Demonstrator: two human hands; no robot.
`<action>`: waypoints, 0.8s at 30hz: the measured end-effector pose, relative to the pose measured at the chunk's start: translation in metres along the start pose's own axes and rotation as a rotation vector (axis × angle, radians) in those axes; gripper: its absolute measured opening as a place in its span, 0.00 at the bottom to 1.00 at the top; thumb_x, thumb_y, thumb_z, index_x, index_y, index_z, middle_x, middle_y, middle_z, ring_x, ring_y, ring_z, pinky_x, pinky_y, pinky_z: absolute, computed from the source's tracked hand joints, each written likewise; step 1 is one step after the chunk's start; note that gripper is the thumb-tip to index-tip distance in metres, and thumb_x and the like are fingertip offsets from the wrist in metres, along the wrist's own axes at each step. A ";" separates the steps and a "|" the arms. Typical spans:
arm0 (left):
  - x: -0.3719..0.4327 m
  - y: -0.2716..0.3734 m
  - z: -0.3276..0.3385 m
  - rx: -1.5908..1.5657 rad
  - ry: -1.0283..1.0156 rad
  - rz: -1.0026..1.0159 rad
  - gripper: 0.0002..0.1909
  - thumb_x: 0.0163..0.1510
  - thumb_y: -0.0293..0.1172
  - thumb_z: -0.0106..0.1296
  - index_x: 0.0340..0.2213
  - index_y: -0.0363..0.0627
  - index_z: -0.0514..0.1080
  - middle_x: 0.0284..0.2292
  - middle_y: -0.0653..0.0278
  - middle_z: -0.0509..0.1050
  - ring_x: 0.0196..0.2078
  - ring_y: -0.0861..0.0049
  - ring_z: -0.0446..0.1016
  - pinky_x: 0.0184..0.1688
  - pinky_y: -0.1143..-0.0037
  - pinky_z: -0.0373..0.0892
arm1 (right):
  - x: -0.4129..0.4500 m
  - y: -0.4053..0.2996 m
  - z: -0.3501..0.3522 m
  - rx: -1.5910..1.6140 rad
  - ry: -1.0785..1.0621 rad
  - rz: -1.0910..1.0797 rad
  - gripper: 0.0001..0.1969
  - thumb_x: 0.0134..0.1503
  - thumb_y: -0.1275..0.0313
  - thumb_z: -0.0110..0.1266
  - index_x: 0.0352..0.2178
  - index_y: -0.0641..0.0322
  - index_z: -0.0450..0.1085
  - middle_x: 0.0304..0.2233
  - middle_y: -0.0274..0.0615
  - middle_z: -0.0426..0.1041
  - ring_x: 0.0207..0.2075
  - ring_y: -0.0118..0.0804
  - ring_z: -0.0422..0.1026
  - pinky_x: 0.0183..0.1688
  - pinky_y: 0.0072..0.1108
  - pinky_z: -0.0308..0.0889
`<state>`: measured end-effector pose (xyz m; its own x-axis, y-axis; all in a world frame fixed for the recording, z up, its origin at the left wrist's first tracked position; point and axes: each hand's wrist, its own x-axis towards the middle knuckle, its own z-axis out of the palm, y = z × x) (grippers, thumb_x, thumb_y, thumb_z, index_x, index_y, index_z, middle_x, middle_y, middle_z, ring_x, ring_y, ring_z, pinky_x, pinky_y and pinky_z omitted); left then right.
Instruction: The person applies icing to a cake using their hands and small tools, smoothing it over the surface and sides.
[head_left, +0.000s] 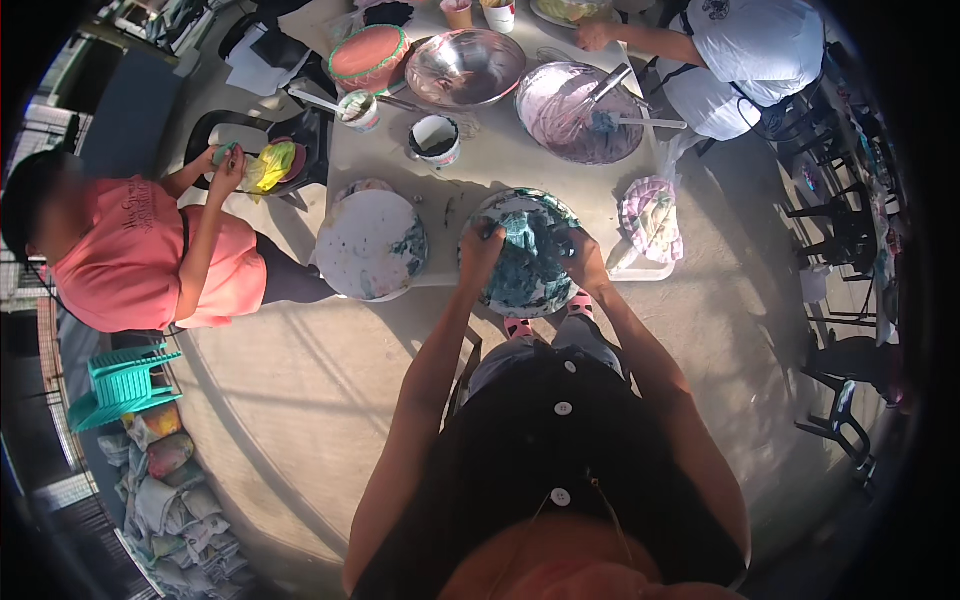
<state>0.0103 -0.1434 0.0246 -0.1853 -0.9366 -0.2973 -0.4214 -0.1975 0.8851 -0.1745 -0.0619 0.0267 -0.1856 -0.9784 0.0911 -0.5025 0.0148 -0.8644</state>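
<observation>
A round white board (525, 296) smeared with dark green paste lies at the table's near edge, in front of me. Over its left part is my left hand (484, 247), fingers bent against a crumpled, green-smeared piece (517, 229) that may be cloth or plastic. My right hand (583, 255) is at the board's right side, its fingers curled and dark with paste; whether they grip the same piece cannot be told. To the left is a second round white board (367, 240), green-stained along its right side. A cup (435, 142) with dark paste on its rim stands beyond the boards.
Farther back on the table (652, 271) are a steel bowl (465, 67), a pink-smeared bowl (532, 105) with a whisk, and a green-trimmed cake-like form (369, 56). A pink-and-white cloth (651, 217) lies right. One person stands left, another at back right.
</observation>
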 end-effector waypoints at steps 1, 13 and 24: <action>0.003 -0.014 0.000 -0.118 0.104 0.026 0.19 0.40 0.33 0.50 0.33 0.30 0.67 0.29 0.51 0.70 0.32 0.69 0.69 0.34 0.76 0.63 | 0.005 -0.001 0.008 -0.011 -0.016 0.025 0.14 0.35 0.74 0.56 0.28 0.66 0.66 0.27 0.50 0.68 0.32 0.47 0.67 0.37 0.28 0.63; -0.009 0.003 -0.013 -0.819 -0.036 -0.127 0.15 0.48 0.29 0.42 0.37 0.33 0.64 0.31 0.59 0.69 0.31 0.78 0.68 0.32 0.79 0.65 | 0.021 0.000 0.020 -0.159 -0.086 0.145 0.17 0.33 0.67 0.57 0.26 0.66 0.68 0.27 0.53 0.69 0.32 0.47 0.69 0.36 0.26 0.64; -0.013 0.019 -0.017 -0.895 -0.097 -0.178 0.14 0.50 0.33 0.40 0.36 0.38 0.64 0.31 0.62 0.69 0.31 0.77 0.70 0.32 0.77 0.67 | 0.022 -0.018 0.022 -0.231 -0.064 0.018 0.16 0.34 0.74 0.57 0.28 0.67 0.67 0.28 0.50 0.70 0.33 0.46 0.68 0.36 0.26 0.63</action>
<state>0.0192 -0.1396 0.0517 -0.2745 -0.8505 -0.4487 0.3862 -0.5248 0.7586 -0.1511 -0.0879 0.0331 -0.1459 -0.9885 0.0385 -0.6810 0.0721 -0.7288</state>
